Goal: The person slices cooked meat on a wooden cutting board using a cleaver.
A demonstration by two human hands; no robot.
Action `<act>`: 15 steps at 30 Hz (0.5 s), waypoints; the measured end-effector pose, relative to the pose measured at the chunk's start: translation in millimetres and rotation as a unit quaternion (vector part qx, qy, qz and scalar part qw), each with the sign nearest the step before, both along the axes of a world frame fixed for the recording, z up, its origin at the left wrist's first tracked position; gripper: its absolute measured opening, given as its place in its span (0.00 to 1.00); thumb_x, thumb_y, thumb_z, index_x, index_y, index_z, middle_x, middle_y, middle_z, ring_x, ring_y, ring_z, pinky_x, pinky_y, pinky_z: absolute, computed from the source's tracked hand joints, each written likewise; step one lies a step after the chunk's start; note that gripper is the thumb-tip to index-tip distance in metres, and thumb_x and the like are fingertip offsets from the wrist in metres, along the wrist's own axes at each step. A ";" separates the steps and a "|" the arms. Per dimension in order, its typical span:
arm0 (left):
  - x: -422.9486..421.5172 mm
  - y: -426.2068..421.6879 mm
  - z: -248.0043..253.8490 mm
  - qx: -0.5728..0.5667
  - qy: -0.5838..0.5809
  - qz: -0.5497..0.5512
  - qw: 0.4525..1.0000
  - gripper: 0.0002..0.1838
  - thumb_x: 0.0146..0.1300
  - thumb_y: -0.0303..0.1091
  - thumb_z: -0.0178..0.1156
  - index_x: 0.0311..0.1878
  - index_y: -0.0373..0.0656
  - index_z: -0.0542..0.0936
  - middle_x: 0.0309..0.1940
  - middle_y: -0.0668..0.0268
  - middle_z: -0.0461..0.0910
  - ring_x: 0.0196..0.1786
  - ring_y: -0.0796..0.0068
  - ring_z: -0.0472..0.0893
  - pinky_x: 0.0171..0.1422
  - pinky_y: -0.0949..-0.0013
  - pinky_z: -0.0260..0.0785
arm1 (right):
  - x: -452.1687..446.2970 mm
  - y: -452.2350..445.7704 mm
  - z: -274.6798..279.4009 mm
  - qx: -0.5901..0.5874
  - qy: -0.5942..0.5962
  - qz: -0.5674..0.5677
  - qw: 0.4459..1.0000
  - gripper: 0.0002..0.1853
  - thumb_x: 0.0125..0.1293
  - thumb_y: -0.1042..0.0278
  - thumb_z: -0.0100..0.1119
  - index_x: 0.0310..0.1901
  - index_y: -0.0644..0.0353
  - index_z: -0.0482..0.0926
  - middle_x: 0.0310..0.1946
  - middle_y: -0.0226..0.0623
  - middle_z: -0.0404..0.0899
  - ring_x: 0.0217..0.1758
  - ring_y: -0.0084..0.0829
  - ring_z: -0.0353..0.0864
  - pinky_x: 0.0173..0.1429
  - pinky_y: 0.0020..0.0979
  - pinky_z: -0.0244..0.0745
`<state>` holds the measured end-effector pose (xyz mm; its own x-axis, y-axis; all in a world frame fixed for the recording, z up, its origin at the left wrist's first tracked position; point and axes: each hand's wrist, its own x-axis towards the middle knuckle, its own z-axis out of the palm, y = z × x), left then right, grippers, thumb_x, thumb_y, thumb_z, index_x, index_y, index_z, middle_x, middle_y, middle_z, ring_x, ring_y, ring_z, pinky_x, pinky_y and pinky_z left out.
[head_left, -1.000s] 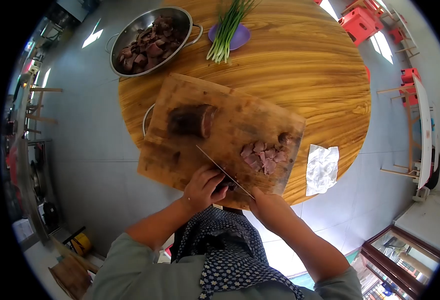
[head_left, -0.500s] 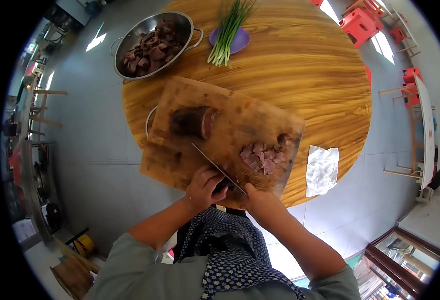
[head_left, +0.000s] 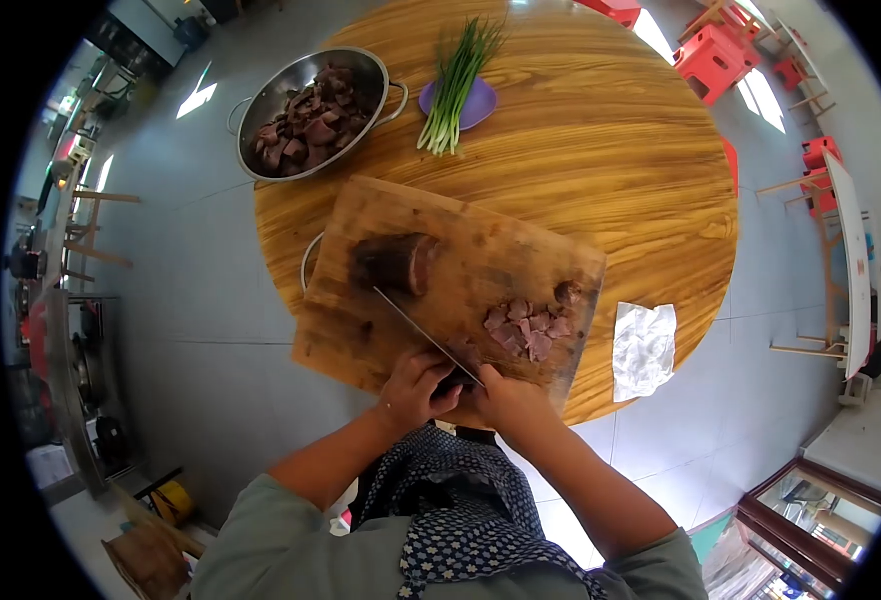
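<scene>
My left hand (head_left: 419, 388) is closed, with bent fingers, on a dark piece of cooked meat (head_left: 453, 380) at the near edge of the wooden cutting board (head_left: 461, 240). My right hand (head_left: 513, 402) grips a knife (head_left: 423, 332), its handle hidden in the fist. The blade lies slantwise beside my left fingertips, its tip pointing to the far left. Beyond the tip rests a large dark chunk of meat (head_left: 396, 262) with a cut pink face. Thin meat slices (head_left: 529, 330) are heaped on the board's right side, near a small brown end piece (head_left: 568, 292).
A steel two-handled pan (head_left: 378, 112) of meat chunks stands at the far left of the round wooden table (head_left: 611, 150). Spring onions (head_left: 454, 95) lie across a purple plate (head_left: 481, 102). Crumpled white paper (head_left: 645, 350) lies right of the board. Red stools (head_left: 711, 62) stand beyond the table.
The camera view has tilted, so the table and board sit lower in view. Against the board, the knife has shifted slightly away from my body and leftward. Both hands keep their holds.
</scene>
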<state>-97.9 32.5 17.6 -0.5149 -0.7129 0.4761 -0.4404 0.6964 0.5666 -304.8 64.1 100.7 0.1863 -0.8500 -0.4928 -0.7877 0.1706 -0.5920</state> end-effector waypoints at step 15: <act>-1.2 3.3 3.3 0.000 0.008 0.018 1.000 0.25 0.53 0.32 0.77 0.53 0.40 0.80 0.52 0.58 0.76 0.59 0.51 0.77 0.63 0.55 0.76 | -22.9 31.0 69.2 0.061 -0.024 -0.118 0.991 0.14 0.76 0.59 0.58 0.46 0.64 0.71 0.33 0.57 0.83 0.39 0.61 0.83 0.42 0.50 0.76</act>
